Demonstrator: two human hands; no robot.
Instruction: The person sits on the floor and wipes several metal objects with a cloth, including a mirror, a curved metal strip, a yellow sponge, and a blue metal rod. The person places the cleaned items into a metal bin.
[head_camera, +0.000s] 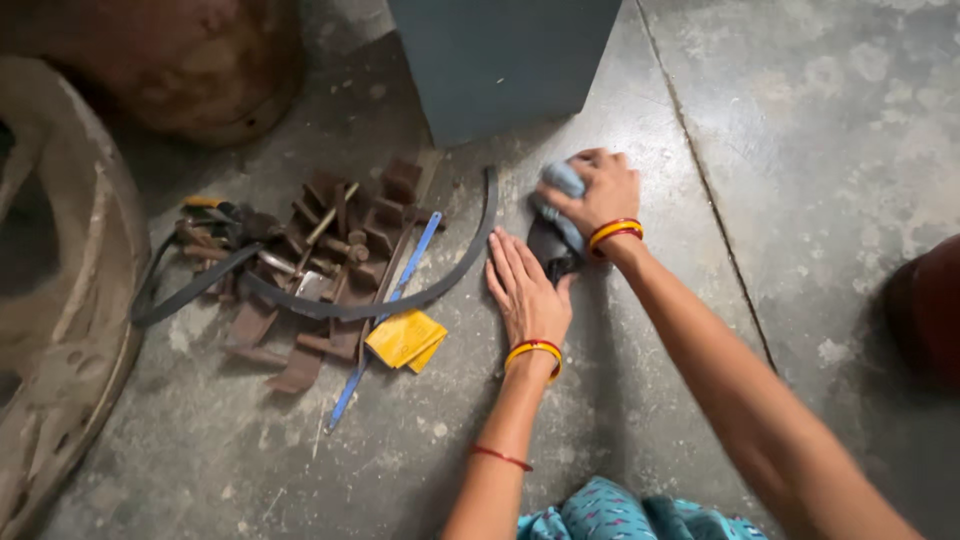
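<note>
On the grey concrete floor (640, 420), far left, lies a heap of rusty brown metal pieces (320, 270), ringed by a curved black rubber strip (400, 300), with a thin blue blade (385, 320) and a folded yellow paper (405, 340) beside it. Next comes the left hand (525, 295), spread flat, fingers straight, palm pressed on the floor and thumb touching a dark flat metal piece (550, 250). Above it, the right hand (595, 195) is curled tight around a crumpled blue-grey cloth (562, 190), pressing it onto that piece near the blue-grey cabinet (500, 60).
</note>
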